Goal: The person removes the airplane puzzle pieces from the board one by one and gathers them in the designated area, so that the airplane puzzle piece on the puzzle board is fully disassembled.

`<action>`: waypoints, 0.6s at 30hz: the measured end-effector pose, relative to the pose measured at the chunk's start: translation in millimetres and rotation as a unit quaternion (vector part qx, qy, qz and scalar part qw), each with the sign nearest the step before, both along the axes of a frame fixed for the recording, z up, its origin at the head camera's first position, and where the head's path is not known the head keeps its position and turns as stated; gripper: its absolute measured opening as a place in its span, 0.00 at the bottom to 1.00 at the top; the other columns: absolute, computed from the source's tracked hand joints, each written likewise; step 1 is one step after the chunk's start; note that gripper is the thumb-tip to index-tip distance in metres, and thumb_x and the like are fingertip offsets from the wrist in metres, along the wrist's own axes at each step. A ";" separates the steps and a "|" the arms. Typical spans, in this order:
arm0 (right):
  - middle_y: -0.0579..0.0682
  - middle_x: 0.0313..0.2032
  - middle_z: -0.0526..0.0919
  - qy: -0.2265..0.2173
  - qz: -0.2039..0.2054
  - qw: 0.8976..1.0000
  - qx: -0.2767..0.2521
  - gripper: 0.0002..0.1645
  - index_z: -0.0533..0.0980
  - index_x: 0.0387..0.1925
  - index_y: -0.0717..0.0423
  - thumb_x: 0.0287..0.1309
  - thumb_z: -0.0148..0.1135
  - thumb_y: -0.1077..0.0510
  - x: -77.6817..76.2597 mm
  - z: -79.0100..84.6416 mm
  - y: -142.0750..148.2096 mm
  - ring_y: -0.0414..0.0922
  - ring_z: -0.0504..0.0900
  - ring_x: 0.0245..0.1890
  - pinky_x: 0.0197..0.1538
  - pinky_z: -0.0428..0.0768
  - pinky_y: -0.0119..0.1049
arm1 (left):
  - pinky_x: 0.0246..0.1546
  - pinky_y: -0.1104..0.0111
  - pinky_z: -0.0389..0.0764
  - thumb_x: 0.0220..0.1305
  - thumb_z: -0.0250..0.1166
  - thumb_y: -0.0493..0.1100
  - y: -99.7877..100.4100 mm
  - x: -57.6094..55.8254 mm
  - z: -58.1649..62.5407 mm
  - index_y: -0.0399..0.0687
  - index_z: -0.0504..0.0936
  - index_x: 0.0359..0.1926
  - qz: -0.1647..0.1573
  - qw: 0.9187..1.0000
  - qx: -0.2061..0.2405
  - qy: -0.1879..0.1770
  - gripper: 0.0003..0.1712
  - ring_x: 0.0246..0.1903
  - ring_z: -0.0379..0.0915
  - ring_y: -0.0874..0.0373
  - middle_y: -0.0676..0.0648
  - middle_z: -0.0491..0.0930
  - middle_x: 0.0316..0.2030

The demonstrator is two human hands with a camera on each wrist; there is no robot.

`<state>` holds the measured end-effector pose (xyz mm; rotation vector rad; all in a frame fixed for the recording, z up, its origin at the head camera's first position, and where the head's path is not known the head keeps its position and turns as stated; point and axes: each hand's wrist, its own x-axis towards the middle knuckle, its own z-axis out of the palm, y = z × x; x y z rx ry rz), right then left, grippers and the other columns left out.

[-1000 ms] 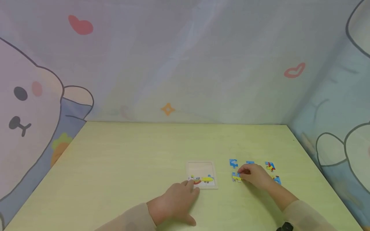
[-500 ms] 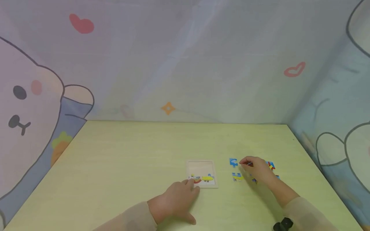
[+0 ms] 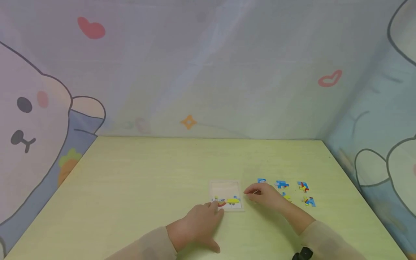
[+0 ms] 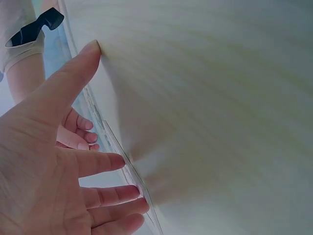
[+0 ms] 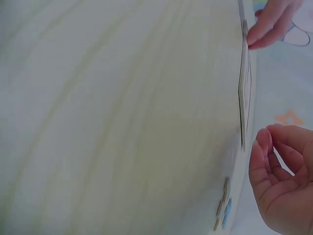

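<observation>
A square wooden puzzle tray (image 3: 226, 181) lies on the table, puzzle pieces filling its near part with a yellow picture and its far part bare. My left hand (image 3: 199, 224) rests with straight fingertips on the tray's near left edge, thumb spread out on the table. Just right of the tray, my right hand (image 3: 266, 196) pinches a thin, pale-edged puzzle piece, mostly hidden by the fingers. The right wrist view shows that hand (image 5: 286, 176) with thumb and index tips together beside the tray (image 5: 244, 98). The held piece's picture cannot be seen.
Several loose pieces lie right of the tray: a blue piece (image 3: 281, 184), a red-and-blue piece (image 3: 303, 186), a yellow-and-blue piece (image 3: 308, 201) and others partly behind the right hand. A printed cloth (image 3: 208, 72) hangs behind the pale table (image 3: 146, 169).
My right hand has moved left from among the loose pieces to the tray's right side, uncovering pieces on the right. The left hand and tray stay in place.
</observation>
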<state>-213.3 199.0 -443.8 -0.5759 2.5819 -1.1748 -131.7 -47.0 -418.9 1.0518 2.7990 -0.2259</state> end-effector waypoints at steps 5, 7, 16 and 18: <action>0.48 0.39 0.81 0.014 0.041 0.999 0.022 0.11 0.80 0.43 0.59 0.58 0.60 0.61 1.9 -1.7 -17.0 0.44 0.75 0.39 0.45 0.74 0.41 | 0.38 0.68 0.76 0.35 0.65 0.77 -0.2 -0.1 -0.4 0.45 0.72 0.55 -0.007 1.000 -0.001 0.001 0.53 0.45 0.71 0.55 0.49 0.65 0.59; 0.49 0.40 0.80 0.019 0.055 0.998 0.033 0.14 0.79 0.45 0.61 0.57 0.60 0.62 3.2 -2.4 -21.2 0.44 0.75 0.39 0.46 0.74 0.42 | 0.39 0.67 0.76 0.35 0.65 0.77 0.0 -0.9 -0.9 0.45 0.71 0.57 -0.010 1.000 -0.006 0.001 0.55 0.47 0.71 0.54 0.50 0.62 0.63; 0.47 0.39 0.78 0.030 0.058 0.996 0.062 0.17 0.78 0.49 0.62 0.56 0.62 0.62 8.4 -1.7 -26.6 0.42 0.72 0.37 0.44 0.73 0.39 | 0.42 0.65 0.76 0.33 0.65 0.78 1.0 -2.8 -3.7 0.46 0.71 0.57 -0.015 1.000 -0.006 0.002 0.55 0.49 0.71 0.52 0.50 0.64 0.62; 0.47 0.39 0.78 0.030 0.059 0.996 0.062 0.17 0.78 0.48 0.61 0.56 0.62 0.62 9.0 -1.3 -26.1 0.42 0.73 0.38 0.44 0.73 0.39 | 0.41 0.66 0.76 0.33 0.65 0.78 1.5 -2.5 -3.7 0.46 0.71 0.57 -0.014 1.000 -0.009 0.004 0.55 0.48 0.71 0.52 0.50 0.64 0.61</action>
